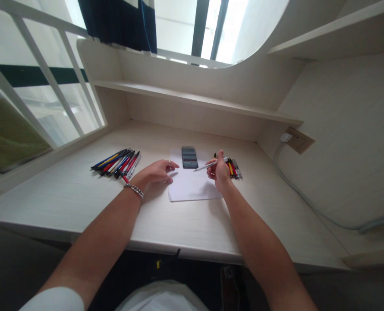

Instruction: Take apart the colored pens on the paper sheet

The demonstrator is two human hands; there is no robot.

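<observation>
My right hand (220,169) is closed round a slim white pen (205,166), its tip pointing left above a sheet of white paper (192,188). At the paper's left edge, my left hand (161,171) rests low with its fingers apart and nothing in them. A dark phone (190,158) lies near the top of the sheet, between both hands. To the left is a fanned pile of several pens (119,163) in blue, yellow, red, black and clear. Beside my right hand lies a smaller group of pens (234,168), partly hidden by that hand.
The desk (91,198) is pale wood, with a low shelf (192,100) along its back. A white charger (285,137) sits in the wall socket (299,140) at right, and its cable (295,188) runs down the side. White bars (46,77) stand at left.
</observation>
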